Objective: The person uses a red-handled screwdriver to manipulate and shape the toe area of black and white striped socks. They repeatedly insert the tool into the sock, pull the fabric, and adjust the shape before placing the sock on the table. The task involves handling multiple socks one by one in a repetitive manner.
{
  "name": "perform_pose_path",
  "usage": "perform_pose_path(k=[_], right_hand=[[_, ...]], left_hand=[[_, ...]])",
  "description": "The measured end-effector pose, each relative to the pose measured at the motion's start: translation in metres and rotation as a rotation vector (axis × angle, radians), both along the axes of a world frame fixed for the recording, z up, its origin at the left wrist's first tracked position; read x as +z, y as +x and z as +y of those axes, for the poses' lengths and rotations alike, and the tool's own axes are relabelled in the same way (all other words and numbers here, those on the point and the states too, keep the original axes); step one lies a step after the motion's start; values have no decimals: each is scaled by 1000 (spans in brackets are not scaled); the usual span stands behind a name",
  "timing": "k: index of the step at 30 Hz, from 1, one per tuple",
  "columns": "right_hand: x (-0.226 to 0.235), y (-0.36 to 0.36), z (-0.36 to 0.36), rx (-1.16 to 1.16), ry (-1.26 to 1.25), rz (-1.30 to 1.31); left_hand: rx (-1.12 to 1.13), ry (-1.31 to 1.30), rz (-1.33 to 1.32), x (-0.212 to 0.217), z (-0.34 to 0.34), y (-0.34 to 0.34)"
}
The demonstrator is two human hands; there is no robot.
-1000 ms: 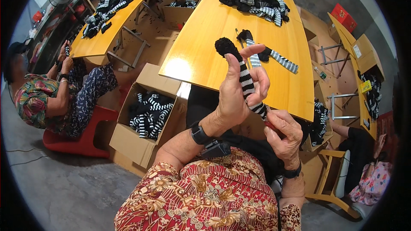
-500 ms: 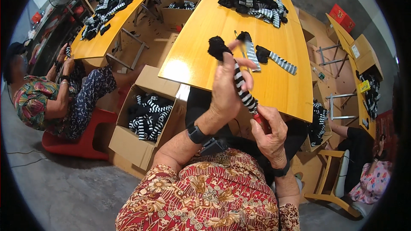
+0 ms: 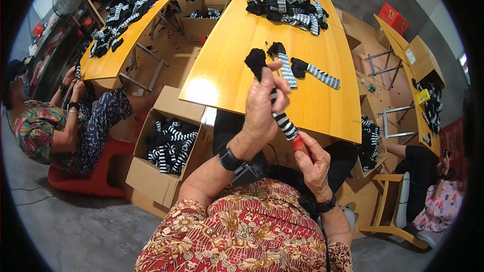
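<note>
Nearest the viewer, the right hand [image 3: 313, 163] is closed around the red end of a stick-like form [image 3: 298, 143], low and just off the near edge of the yellow table [image 3: 227, 70]. Just above it, the left hand [image 3: 262, 106] is wrapped around a black-and-white striped sock [image 3: 282, 121] drawn over that form; the sock's black toe [image 3: 256, 60] stands above the fingers, tilted up and to the left. Beyond the hands, two more striped socks [image 3: 307, 70] lie flat on the table, side by side. To the left, on the floor beside the table, an open cardboard box [image 3: 166, 146] holds striped socks. Farther left, another person [image 3: 55, 121] sits on a red stool. At the far end of the table lies a heap of socks [image 3: 285, 0].
</note>
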State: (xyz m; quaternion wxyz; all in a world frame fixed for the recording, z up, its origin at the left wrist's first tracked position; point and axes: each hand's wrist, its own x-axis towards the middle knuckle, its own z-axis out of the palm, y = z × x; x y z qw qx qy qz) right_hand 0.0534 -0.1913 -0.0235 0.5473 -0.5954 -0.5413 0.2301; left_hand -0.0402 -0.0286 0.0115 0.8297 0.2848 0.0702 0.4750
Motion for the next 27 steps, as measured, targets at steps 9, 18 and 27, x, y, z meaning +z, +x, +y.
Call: perform_pose_path(k=[9,18,27], right_hand=[[3,-11,10,-183,218,-505],[6,10,-4,-22,113,-204],[-4,11,-3,-1,7,-30]], left_hand=[[-91,104,96,0,-16,8],[57,-3,-11,4,13,-15],[60,28,67,3,9,-8]])
